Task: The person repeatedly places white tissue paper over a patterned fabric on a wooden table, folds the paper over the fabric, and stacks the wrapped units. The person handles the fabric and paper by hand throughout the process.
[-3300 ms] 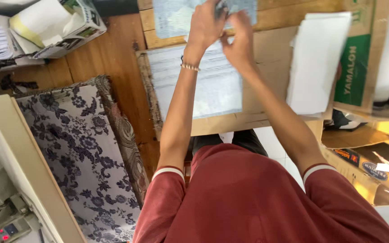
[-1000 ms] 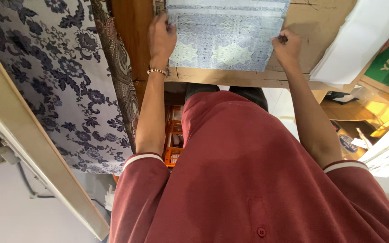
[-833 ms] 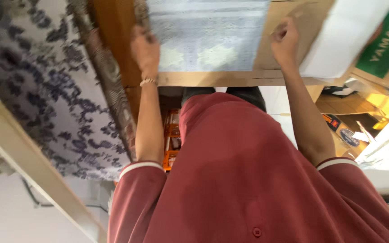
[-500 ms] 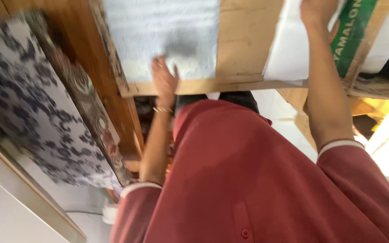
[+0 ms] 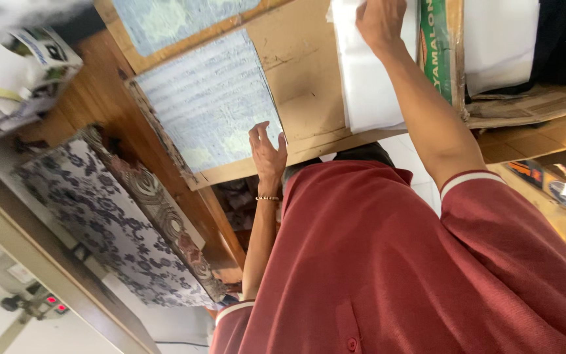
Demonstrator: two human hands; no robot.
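Pale blue patterned fabric sheet (image 5: pixel 207 105): in the head view it lies flat on a brown cardboard backing board (image 5: pixel 296 78), at the near-left part of the board, its long edge angled toward the wooden table edge (image 5: pixel 99 98). The left hand (image 5: pixel 268 149) rests open at the sheet's near right corner, fingers spread and flat, gripping nothing; the sheet extends up and left from the fingertips. The right hand (image 5: pixel 381 23) reaches well apart to the far right, onto the stack of white folded cloth (image 5: pixel 368 78); whether it pinches a layer cannot be told. To smooth well, keep the left palm flat, press from the corner outward, and avoid dragging the sheet off the board edge.
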